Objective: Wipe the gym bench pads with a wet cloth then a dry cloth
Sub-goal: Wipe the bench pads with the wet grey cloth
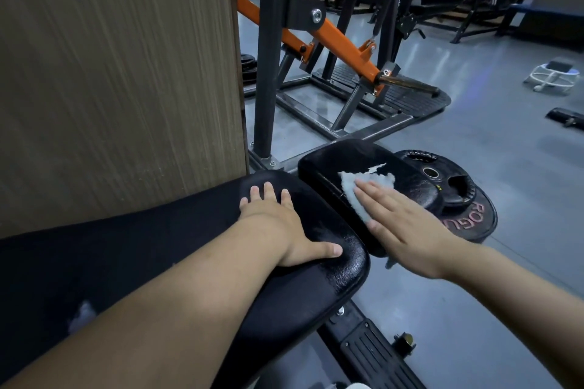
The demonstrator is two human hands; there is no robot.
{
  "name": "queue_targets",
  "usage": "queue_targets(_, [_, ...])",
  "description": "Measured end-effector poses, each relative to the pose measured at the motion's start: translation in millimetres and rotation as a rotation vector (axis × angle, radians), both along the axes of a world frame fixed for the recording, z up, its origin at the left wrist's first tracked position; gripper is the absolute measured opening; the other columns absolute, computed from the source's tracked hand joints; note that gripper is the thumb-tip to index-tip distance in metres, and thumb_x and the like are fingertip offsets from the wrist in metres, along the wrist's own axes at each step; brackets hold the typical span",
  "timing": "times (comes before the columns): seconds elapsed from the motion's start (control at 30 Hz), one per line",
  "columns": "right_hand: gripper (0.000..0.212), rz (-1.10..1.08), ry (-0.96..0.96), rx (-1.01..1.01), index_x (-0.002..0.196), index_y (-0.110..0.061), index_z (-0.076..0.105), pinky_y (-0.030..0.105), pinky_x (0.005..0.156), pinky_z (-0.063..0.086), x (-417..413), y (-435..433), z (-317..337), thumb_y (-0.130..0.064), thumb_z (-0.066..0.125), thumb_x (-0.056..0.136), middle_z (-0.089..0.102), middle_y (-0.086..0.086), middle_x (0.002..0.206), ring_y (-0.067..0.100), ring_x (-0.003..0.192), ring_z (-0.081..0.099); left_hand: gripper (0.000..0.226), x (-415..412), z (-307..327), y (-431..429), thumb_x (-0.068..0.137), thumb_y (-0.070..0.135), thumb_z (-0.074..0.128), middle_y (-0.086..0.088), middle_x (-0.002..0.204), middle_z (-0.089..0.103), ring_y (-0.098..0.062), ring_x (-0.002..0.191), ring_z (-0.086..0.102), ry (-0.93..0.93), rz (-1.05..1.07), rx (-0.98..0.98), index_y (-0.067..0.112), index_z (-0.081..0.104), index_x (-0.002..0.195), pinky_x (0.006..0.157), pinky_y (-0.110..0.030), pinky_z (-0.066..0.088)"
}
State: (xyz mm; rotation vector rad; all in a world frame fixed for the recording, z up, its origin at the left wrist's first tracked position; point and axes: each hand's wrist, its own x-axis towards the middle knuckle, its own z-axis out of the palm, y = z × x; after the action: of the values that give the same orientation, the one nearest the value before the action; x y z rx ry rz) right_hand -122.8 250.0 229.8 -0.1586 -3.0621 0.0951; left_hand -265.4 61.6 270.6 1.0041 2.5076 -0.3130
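White cloth (357,196) sits pressed under the flat right hand (401,221) on the small pad (347,161) at two o'clock; the spread left hand (284,224) rests on the long pad (331,278), likely bracing

The left hand (284,227) is laid flat, palm down, with fingers spread and thumb stretched to the right. The right hand (407,227) is pressed flat, fingers straight, pointed far and left.

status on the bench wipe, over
Left hand flat on long pad. Right hand flat, pressing white cloth on small pad. Weight plates beside it, not blocking.
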Motion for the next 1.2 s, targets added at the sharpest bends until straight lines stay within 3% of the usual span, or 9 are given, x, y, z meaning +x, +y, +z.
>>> queue_targets(0.13, [0.070, 0.084, -0.044, 0.028, 0.158, -0.020, 0.012, 0.023, 0.120, -0.005, -37, -2, -1, -0.050, 0.007, 0.095, 0.000, -0.005, 0.164, 0.010, 0.151, -0.004, 0.137, 2, 0, 1, 0.063, 0.099, 0.034, -0.020, 0.162, -0.019, -0.039, 0.150, -0.013, 0.004, -0.001, -0.014, 0.010, -0.015, 0.155, 0.123, -0.051, 0.003])
queue_targets(0.3, [0.066, 0.119, -0.080, -0.008, 0.157, -0.018, 0.015, 0.031, 0.123, 0.001, -85, 2, -3, -0.040, 0.021, 0.096, 0.002, -0.002, 0.165, 0.014, 0.152, -0.002, 0.137, 1, -3, 0, 0.063, 0.099, 0.034, -0.020, 0.162, -0.018, -0.040, 0.150, -0.013, 0.007, 0.004, -0.018, 0.011, -0.015, 0.155, 0.123, -0.051, 0.002])
queue_targets(0.47, [0.056, 0.120, -0.062, -0.022, 0.155, -0.017, 0.024, 0.033, 0.123, 0.002, -127, 9, -4, -0.026, 0.040, 0.102, 0.015, 0.001, 0.164, 0.018, 0.151, 0.006, 0.138, 1, -9, -3, 0.061, 0.100, 0.034, -0.019, 0.162, -0.020, -0.039, 0.150, -0.014, 0.000, 0.009, -0.004, 0.012, -0.016, 0.155, 0.123, -0.050, 0.001])
queue_targets(0.57, [0.050, 0.128, -0.067, -0.010, 0.149, -0.016, 0.037, 0.033, 0.120, 0.011, -150, 12, -1, -0.028, 0.042, 0.101, 0.034, 0.006, 0.155, 0.022, 0.145, 0.024, 0.137, 0, -9, -3, 0.061, 0.100, 0.034, -0.018, 0.161, -0.021, -0.039, 0.150, -0.016, -0.005, 0.006, -0.007, 0.012, -0.017, 0.154, 0.123, -0.050, 0.001])
queue_targets(0.67, [0.043, 0.090, -0.107, -0.007, 0.139, -0.018, 0.046, 0.034, 0.112, 0.024, -166, 15, 4, -0.031, 0.041, 0.099, 0.048, 0.008, 0.140, 0.027, 0.131, 0.039, 0.137, 0, -10, -4, 0.062, 0.099, 0.033, -0.018, 0.161, -0.022, -0.039, 0.149, -0.017, -0.007, 0.003, -0.001, 0.012, -0.018, 0.154, 0.123, -0.050, 0.000])
queue_targets(0.8, [0.038, 0.017, -0.162, 0.003, 0.128, -0.014, 0.054, 0.035, 0.101, 0.030, -180, 19, 12, -0.033, 0.034, 0.102, 0.054, 0.014, 0.125, 0.032, 0.119, 0.046, 0.136, 0, -11, -5, 0.062, 0.099, 0.032, -0.018, 0.160, -0.024, -0.038, 0.149, -0.017, -0.006, 0.000, 0.005, 0.012, -0.019, 0.153, 0.123, -0.050, 0.000])
queue_targets(0.93, [0.041, -0.066, -0.199, 0.007, 0.118, -0.016, 0.059, 0.040, 0.103, 0.033, -187, 37, 18, -0.035, 0.026, 0.102, 0.056, 0.015, 0.123, 0.033, 0.117, 0.049, 0.136, -2, -11, -4, 0.062, 0.100, 0.030, -0.017, 0.160, -0.025, -0.036, 0.149, -0.018, 0.005, 0.000, 0.014, 0.013, -0.020, 0.153, 0.123, -0.049, 0.000])
queue_targets(1.1, [0.047, -0.136, -0.209, 0.020, 0.118, -0.023, 0.056, 0.054, 0.111, 0.024, -182, 62, 18, -0.044, 0.019, 0.097, 0.054, 0.010, 0.123, 0.030, 0.122, 0.047, 0.137, -2, -12, -2, 0.061, 0.101, 0.029, -0.016, 0.160, -0.025, -0.036, 0.149, -0.018, 0.012, -0.006, 0.010, 0.013, -0.020, 0.153, 0.123, -0.048, 0.000])
queue_targets(1.2, [0.042, -0.162, -0.159, 0.003, 0.122, -0.023, 0.054, 0.051, 0.107, 0.028, -175, 71, 13, -0.044, 0.024, 0.102, 0.053, 0.010, 0.125, 0.030, 0.123, 0.046, 0.137, -3, -14, -4, 0.060, 0.101, 0.027, -0.016, 0.160, -0.025, -0.036, 0.149, -0.018, 0.010, -0.001, 0.007, 0.014, -0.020, 0.153, 0.123, -0.048, 0.000])
